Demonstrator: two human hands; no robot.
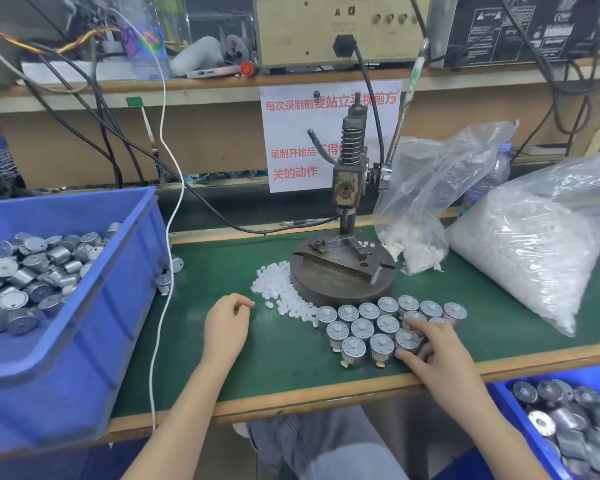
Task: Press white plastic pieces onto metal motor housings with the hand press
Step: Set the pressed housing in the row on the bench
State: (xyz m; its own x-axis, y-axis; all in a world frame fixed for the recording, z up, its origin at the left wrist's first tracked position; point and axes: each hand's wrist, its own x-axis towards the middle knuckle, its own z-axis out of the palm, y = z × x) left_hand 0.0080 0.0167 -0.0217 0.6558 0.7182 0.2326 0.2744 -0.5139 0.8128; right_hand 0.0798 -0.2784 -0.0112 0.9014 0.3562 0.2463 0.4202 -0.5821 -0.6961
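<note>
Motors (pixel 362 328): cluster under my right hand (pixel 437 351), fingers spread, touching them. White pieces (pixel 281 296): heap just beyond my left hand (pixel 227 323), curled; pinch unclear. Press (pixel 340 271): behind both.

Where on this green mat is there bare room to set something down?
Bare mat lies between the blue bin and the left hand, and along the front edge between the two hands. A smaller strip runs between the right hand and the big bag. Crowded: around the press base, with white pieces and motors.
</note>
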